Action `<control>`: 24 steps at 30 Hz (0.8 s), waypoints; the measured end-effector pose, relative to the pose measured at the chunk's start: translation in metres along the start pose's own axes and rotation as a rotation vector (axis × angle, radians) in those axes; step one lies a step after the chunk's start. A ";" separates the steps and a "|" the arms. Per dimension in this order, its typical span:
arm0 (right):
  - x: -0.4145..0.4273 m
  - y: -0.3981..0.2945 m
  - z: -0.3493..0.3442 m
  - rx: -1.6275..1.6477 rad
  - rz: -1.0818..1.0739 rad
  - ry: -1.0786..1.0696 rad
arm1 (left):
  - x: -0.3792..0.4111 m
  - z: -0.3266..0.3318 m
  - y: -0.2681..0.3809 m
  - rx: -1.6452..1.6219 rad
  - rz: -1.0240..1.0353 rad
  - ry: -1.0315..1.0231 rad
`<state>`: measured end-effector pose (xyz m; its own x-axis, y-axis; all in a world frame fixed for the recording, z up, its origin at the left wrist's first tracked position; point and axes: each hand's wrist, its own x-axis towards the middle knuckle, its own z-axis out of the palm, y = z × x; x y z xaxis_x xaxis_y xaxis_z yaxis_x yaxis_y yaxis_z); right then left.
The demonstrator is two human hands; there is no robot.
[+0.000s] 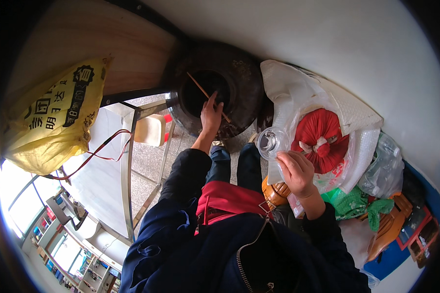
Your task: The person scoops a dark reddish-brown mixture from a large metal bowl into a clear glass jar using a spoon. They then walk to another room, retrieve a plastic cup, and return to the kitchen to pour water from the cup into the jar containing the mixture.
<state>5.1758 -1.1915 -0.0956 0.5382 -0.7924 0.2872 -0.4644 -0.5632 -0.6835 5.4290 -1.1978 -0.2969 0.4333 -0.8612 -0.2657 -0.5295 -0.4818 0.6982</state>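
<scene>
My left hand (211, 115) reaches over the mouth of a large dark glazed jar (244, 89). Its fingers are at a thin wooden stick (198, 85) that crosses the opening; whether they grip it or only touch it, I cannot tell. The jar's inside is too dark to make out. To the right, my right hand (297, 170) pinches the rim of a clear plastic cup (268, 143) between thumb and fingers. The cup is held apart from the jar, and something clear and shiny shows in it.
Right of the jar sits a red cloth bundle (324, 133), tied on top, amid white bubble wrap (359, 115). Nearby lie a green plastic bag (346, 203) and clear plastic (383, 166). At left are a yellow printed bag (58, 117), a metal frame (127, 175) and a small stool (150, 130).
</scene>
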 end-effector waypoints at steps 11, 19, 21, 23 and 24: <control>-0.005 -0.001 0.005 0.025 0.012 0.005 | 0.009 -0.002 -0.012 -0.020 0.012 0.008; -0.006 -0.003 0.005 0.019 0.016 -0.006 | 0.005 -0.009 -0.004 -0.066 -0.043 -0.044; -0.004 -0.003 0.006 0.020 0.012 0.001 | 0.003 -0.010 -0.001 -0.065 -0.053 -0.043; -0.003 -0.004 0.006 0.019 0.009 0.002 | 0.001 -0.011 0.000 -0.070 -0.064 -0.036; -0.002 -0.004 0.007 0.019 0.008 0.003 | 0.001 -0.012 0.000 -0.069 -0.075 -0.031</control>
<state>5.1812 -1.1860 -0.0983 0.5326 -0.7975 0.2834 -0.4552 -0.5522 -0.6985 5.4376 -1.1968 -0.2891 0.4460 -0.8286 -0.3385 -0.4450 -0.5334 0.7193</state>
